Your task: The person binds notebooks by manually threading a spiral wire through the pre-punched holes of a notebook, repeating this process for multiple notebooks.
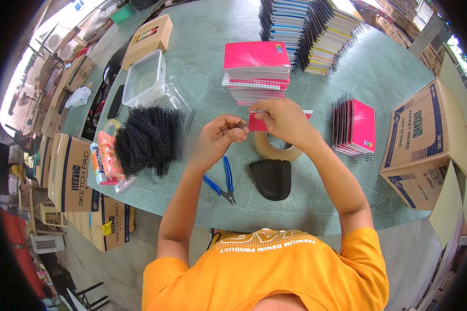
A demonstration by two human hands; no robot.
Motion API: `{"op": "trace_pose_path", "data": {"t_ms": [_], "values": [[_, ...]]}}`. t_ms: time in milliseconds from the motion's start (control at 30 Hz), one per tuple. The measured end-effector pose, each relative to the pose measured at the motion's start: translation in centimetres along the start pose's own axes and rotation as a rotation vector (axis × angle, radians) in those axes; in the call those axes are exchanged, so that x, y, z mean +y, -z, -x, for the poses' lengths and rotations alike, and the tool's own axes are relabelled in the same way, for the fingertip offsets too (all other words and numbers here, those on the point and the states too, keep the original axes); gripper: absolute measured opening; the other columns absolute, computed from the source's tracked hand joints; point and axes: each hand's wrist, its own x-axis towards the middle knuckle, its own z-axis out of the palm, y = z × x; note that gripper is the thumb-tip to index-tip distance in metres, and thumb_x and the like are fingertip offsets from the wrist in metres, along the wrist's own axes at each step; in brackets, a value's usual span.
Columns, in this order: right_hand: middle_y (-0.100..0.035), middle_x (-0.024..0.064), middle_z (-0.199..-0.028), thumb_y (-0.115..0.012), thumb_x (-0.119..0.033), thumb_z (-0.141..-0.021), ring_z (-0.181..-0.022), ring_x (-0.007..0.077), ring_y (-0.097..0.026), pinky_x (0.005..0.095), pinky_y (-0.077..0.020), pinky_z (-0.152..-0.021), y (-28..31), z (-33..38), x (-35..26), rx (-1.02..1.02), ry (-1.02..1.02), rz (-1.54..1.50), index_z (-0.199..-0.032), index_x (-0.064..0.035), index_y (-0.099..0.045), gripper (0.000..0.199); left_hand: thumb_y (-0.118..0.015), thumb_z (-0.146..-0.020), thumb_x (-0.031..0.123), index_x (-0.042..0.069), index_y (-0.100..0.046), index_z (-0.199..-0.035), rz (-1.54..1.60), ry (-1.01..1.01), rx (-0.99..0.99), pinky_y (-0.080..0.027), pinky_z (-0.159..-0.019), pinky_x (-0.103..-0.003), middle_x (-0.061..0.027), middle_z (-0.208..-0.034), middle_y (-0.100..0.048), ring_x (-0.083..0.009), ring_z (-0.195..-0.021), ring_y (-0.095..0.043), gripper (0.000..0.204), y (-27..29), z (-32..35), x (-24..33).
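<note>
My left hand (220,139) is closed on a dark binding coil (241,124), whose end points toward the edge of a pink-covered memo pad (255,122). My right hand (283,120) grips that pad from above, thumb and fingers pinching its punched edge. Under the pad is a roll of tape (267,147), partly hidden by my hand. Nearer me lie a black curved pad (271,179) and blue-handled cutting pliers (224,182). Just beyond my hands rises a stack of unbound pink memo pads (257,62). Left of my left hand sits a heap of black coils (150,137).
Bound pink notebooks (355,124) are stacked at right, beside an open cardboard box (420,140). Taller stacks of coil-bound notebooks (306,36) stand at the far side. A clear plastic tub (144,79) and a brown box (148,40) are at far left.
</note>
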Motion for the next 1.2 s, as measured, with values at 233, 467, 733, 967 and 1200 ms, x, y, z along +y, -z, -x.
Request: {"op": "trace_pose_path", "data": {"t_ms": [233,467,733,967,1200], "values": [[-0.066,0.012,-0.079,-0.062,-0.013,-0.076,-0.077,0.0318,-0.063,0.043,-0.0483,-0.067,-0.5,0.5,-0.5,-0.056,-0.169,0.226,-0.092,-0.0115,-0.066,0.017,-0.059,-0.089,0.023,0.001,-0.062,-0.1,-0.467,0.047,0.137,-0.043,-0.06,-0.022,-0.001,-0.075,-0.06,-0.0065,-0.066,-0.052,0.025,-0.4,-0.2,0.3],[-0.066,0.0122,-0.082,-0.061,-0.015,-0.077,-0.079,0.0323,-0.063,0.0437,-0.0483,-0.067,-1.3,0.4,0.2,-0.052,-0.108,0.186,-0.094,-0.0102,-0.065,0.018,-0.059,-0.09,0.026,0.0,-0.063,-0.099,-0.701,-0.093,0.226,-0.045,-0.059,-0.024,-0.0035,-0.069,-0.06,-0.0078,-0.062,-0.054,0.027,-1.2,-0.5,-0.1],[-0.065,0.0135,-0.079,-0.058,-0.013,-0.076,-0.077,0.033,-0.062,0.0458,-0.0477,-0.065,-1.0,0.2,-0.2,-0.116,-0.109,0.26,-0.092,-0.0091,-0.064,0.018,-0.055,-0.09,0.026,0.004,-0.061,-0.11,-0.74,-0.149,0.128,-0.046,-0.061,-0.028,-0.0112,-0.072,-0.062,-0.0152,-0.063,-0.059,0.031,-2.2,-0.1,0.3],[-0.065,0.0131,-0.075,-0.063,-0.02,-0.073,-0.073,0.032,-0.063,0.044,-0.0479,-0.061,-1.3,0.2,-0.6,-0.096,-0.096,0.307,-0.086,-0.0087,-0.065,0.017,-0.057,-0.088,0.023,0.001,-0.062,-0.107,-0.824,-0.224,0.21,-0.048,-0.068,-0.032,-0.0164,-0.084,-0.065,-0.0248,-0.074,-0.063,0.029,-1.9,-0.4,0.3],[-0.065,0.0118,-0.076,-0.064,-0.018,-0.07,-0.074,0.0315,-0.063,0.0429,-0.0484,-0.064,-1.2,0.2,-1.0,-0.172,-0.066,0.328,-0.087,-0.0089,-0.065,0.019,-0.059,-0.087,0.026,0.0,-0.063,-0.099,-0.874,-0.3,0.291,-0.048,-0.065,-0.032,-0.0166,-0.081,-0.063,-0.027,-0.069,-0.06,0.029,-1.7,-0.8,-0.5]]}}
